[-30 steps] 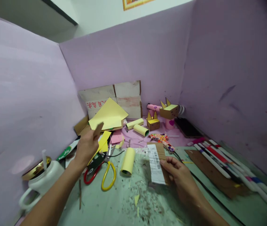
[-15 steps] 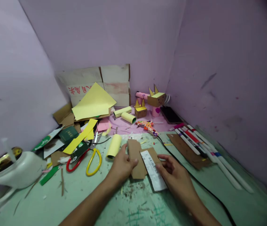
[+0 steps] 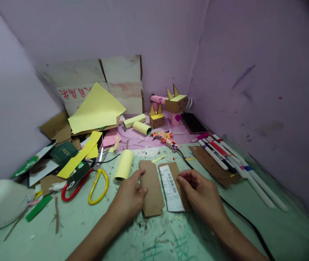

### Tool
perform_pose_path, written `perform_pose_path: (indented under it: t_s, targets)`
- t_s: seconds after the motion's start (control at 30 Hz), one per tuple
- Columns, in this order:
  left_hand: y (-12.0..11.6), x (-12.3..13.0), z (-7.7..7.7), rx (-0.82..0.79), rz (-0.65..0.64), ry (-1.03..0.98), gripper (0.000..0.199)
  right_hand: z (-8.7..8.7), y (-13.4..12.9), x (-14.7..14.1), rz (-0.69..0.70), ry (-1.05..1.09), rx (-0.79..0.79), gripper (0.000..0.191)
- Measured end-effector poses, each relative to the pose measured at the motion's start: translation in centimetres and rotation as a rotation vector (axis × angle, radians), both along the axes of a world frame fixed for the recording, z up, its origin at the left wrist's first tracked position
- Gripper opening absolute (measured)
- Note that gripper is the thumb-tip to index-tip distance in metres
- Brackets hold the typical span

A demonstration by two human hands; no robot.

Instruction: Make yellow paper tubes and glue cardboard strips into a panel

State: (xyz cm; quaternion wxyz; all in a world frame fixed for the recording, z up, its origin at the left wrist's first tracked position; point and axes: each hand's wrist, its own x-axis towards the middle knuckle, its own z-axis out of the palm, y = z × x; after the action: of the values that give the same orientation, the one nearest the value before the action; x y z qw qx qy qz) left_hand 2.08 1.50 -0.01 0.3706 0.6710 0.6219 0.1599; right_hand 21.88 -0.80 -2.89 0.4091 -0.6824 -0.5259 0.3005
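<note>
Two flat cardboard pieces lie side by side on the green table, a narrow gap between them. The plain brown piece [image 3: 152, 190] is on the left; my left hand [image 3: 132, 192] touches its left edge with fingers apart. On the right is the piece with a white barcode label [image 3: 171, 188]. My right hand [image 3: 200, 192] pinches its right edge between thumb and forefinger. A yellow paper roll [image 3: 124, 165] stands beyond my left hand, and scissors [image 3: 99, 181] with red and yellow handles lie left of it.
Behind are a patterned glue gun [image 3: 165, 137] with a black cord, yellow rolls [image 3: 142, 128], small eared boxes [image 3: 157, 120] and a phone [image 3: 194, 123]. Markers [image 3: 222, 154] lie on cardboard at right. Paper scraps [image 3: 64, 152] and a white pot [image 3: 4, 203] are at left.
The two cardboard pieces, overlapping before, are now apart and straighter side by side. My left hand has loosened beside the plain piece. The camera view has shifted.
</note>
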Motion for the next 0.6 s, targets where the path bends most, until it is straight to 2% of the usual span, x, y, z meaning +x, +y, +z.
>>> perform_pose_path:
  t_s: [0.13, 0.43, 0.6]
  targets:
    - [0.0, -0.1, -0.3, -0.035, 0.000, -0.023, 0.059, 0.4, 0.7, -0.3, 0.060, -0.094, 0.007, 0.017]
    - [0.3, 0.1, 0.2, -0.081, -0.022, -0.018, 0.060, -0.1, 0.5, -0.7, 0.012, -0.226, 0.065, 0.019]
    - [0.5, -0.2, -0.2, -0.068, -0.057, -0.054, 0.060, -0.3, 1.0, -1.2, 0.027, -0.453, 0.134, 0.018]
